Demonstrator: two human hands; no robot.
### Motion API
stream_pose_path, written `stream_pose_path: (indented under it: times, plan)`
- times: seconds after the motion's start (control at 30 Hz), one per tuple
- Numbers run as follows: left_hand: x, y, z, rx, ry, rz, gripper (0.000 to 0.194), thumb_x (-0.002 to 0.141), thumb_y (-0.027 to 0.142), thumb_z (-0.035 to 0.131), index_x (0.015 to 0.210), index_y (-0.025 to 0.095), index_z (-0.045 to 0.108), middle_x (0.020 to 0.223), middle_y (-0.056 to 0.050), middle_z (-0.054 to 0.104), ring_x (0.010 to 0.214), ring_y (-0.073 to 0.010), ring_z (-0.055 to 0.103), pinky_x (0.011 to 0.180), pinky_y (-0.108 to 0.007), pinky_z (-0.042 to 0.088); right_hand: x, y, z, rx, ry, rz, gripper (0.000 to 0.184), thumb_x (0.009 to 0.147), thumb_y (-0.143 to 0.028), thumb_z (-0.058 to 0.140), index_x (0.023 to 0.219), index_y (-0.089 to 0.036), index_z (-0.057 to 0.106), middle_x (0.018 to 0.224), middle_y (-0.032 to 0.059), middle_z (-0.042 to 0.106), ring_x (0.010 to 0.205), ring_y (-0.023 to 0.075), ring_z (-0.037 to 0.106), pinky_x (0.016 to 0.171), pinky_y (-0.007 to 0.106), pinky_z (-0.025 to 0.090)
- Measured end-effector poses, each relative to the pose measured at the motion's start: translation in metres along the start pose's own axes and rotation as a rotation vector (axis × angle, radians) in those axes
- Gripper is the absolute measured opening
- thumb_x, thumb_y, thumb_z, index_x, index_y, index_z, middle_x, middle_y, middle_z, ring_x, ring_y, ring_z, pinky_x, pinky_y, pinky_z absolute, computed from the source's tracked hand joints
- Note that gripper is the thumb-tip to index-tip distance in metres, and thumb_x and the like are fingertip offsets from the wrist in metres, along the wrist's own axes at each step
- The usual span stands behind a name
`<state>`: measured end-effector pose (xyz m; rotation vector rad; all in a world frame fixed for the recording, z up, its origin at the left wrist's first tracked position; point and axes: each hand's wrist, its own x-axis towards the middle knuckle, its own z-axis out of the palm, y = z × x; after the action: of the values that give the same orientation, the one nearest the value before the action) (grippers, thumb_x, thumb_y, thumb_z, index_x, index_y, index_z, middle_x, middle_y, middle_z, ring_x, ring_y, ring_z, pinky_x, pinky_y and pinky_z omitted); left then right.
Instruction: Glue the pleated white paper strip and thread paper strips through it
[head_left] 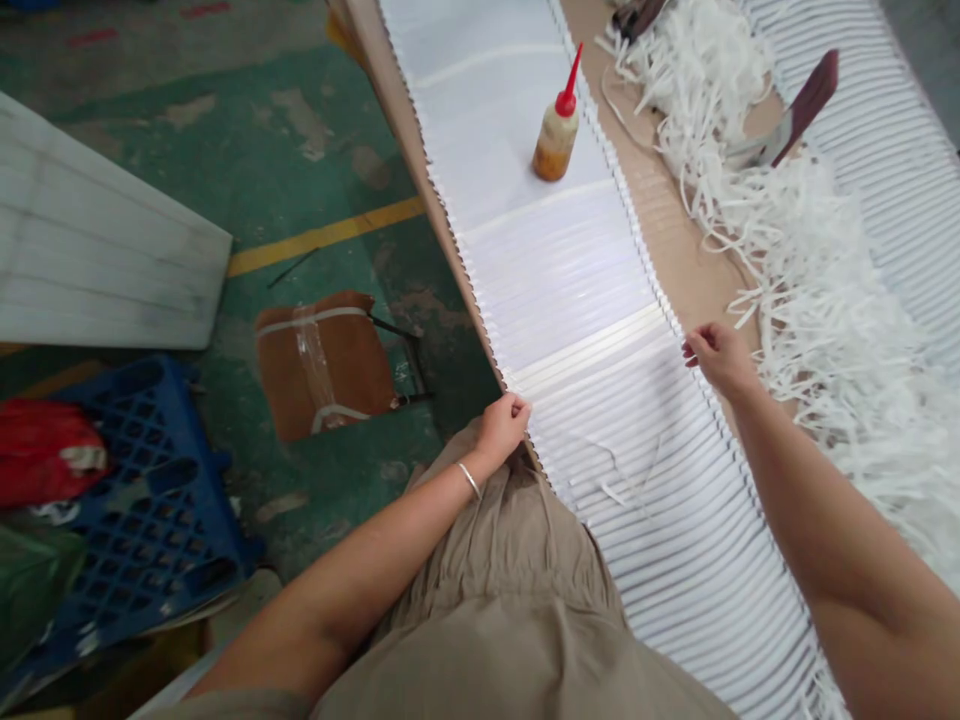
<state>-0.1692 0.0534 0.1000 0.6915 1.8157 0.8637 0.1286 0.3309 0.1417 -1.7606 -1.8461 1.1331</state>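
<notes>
A long strip of white pleated material (600, 330) runs along the brown table (675, 250) from top to bottom. My left hand (504, 422) pinches its left edge, fingers closed on the folds. My right hand (716, 355) pinches the opposite, right edge at about the same pleat. Between the two hands the pleats are bunched tight; nearer to me they spread apart. A glue bottle (556, 135) with a red nozzle stands upright on the strip, farther up.
A heap of white paper trimmings (810, 300) lies on the table right of the strip, with a dark-handled tool (799, 110) in it. More pleated material (892, 150) lies at far right. On the floor at left are a brown stool (322, 360), a blue crate (150, 500) and white panels (97, 240).
</notes>
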Motion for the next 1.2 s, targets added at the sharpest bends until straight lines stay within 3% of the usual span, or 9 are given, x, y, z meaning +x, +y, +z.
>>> stream_pose_path:
  times: [0.37,0.8,1.03,1.2]
  plan:
    - [0.013,-0.009,0.007,0.08,0.043,0.002,0.017,0.091,0.026,0.056,0.076,0.019,0.058,0.063,-0.001,0.062,0.063,-0.0164,0.06,0.064,-0.026,0.043,0.024,0.011,0.017,0.041,0.005,0.049,0.025,0.092,-0.041,0.067,0.085,-0.02,0.055,0.07,0.001,0.063,0.059,0.012,0.06,0.055,0.025,0.056]
    - [0.012,-0.002,0.005,0.134,0.051,0.005,0.021,0.092,0.035,0.058,0.076,0.02,0.059,0.067,-0.002,0.065,0.066,-0.0179,0.062,0.063,-0.026,0.044,0.038,0.02,0.031,-0.128,0.017,0.054,0.027,0.092,-0.048,0.057,0.087,-0.022,0.055,0.067,-0.0009,0.06,0.057,0.0142,0.056,0.058,0.028,0.053]
    - [0.014,-0.002,0.006,0.162,0.056,0.009,0.022,0.092,0.036,0.057,0.075,0.021,0.058,0.065,-0.002,0.064,0.061,-0.0176,0.06,0.06,-0.026,0.041,0.044,0.02,0.035,-0.331,0.068,-0.022,0.017,0.089,-0.037,0.055,0.084,-0.022,0.059,0.073,0.0037,0.063,0.077,0.0212,0.059,0.082,0.036,0.05]
    - [0.014,0.003,0.006,0.195,0.066,-0.01,0.021,0.091,0.034,0.059,0.074,0.022,0.057,0.062,-0.001,0.063,0.061,-0.0184,0.062,0.061,-0.026,0.042,0.042,0.017,0.04,-0.416,0.089,-0.036,0.019,0.091,-0.037,0.053,0.089,-0.02,0.063,0.087,0.0095,0.069,0.087,0.0248,0.06,0.087,0.038,0.049]
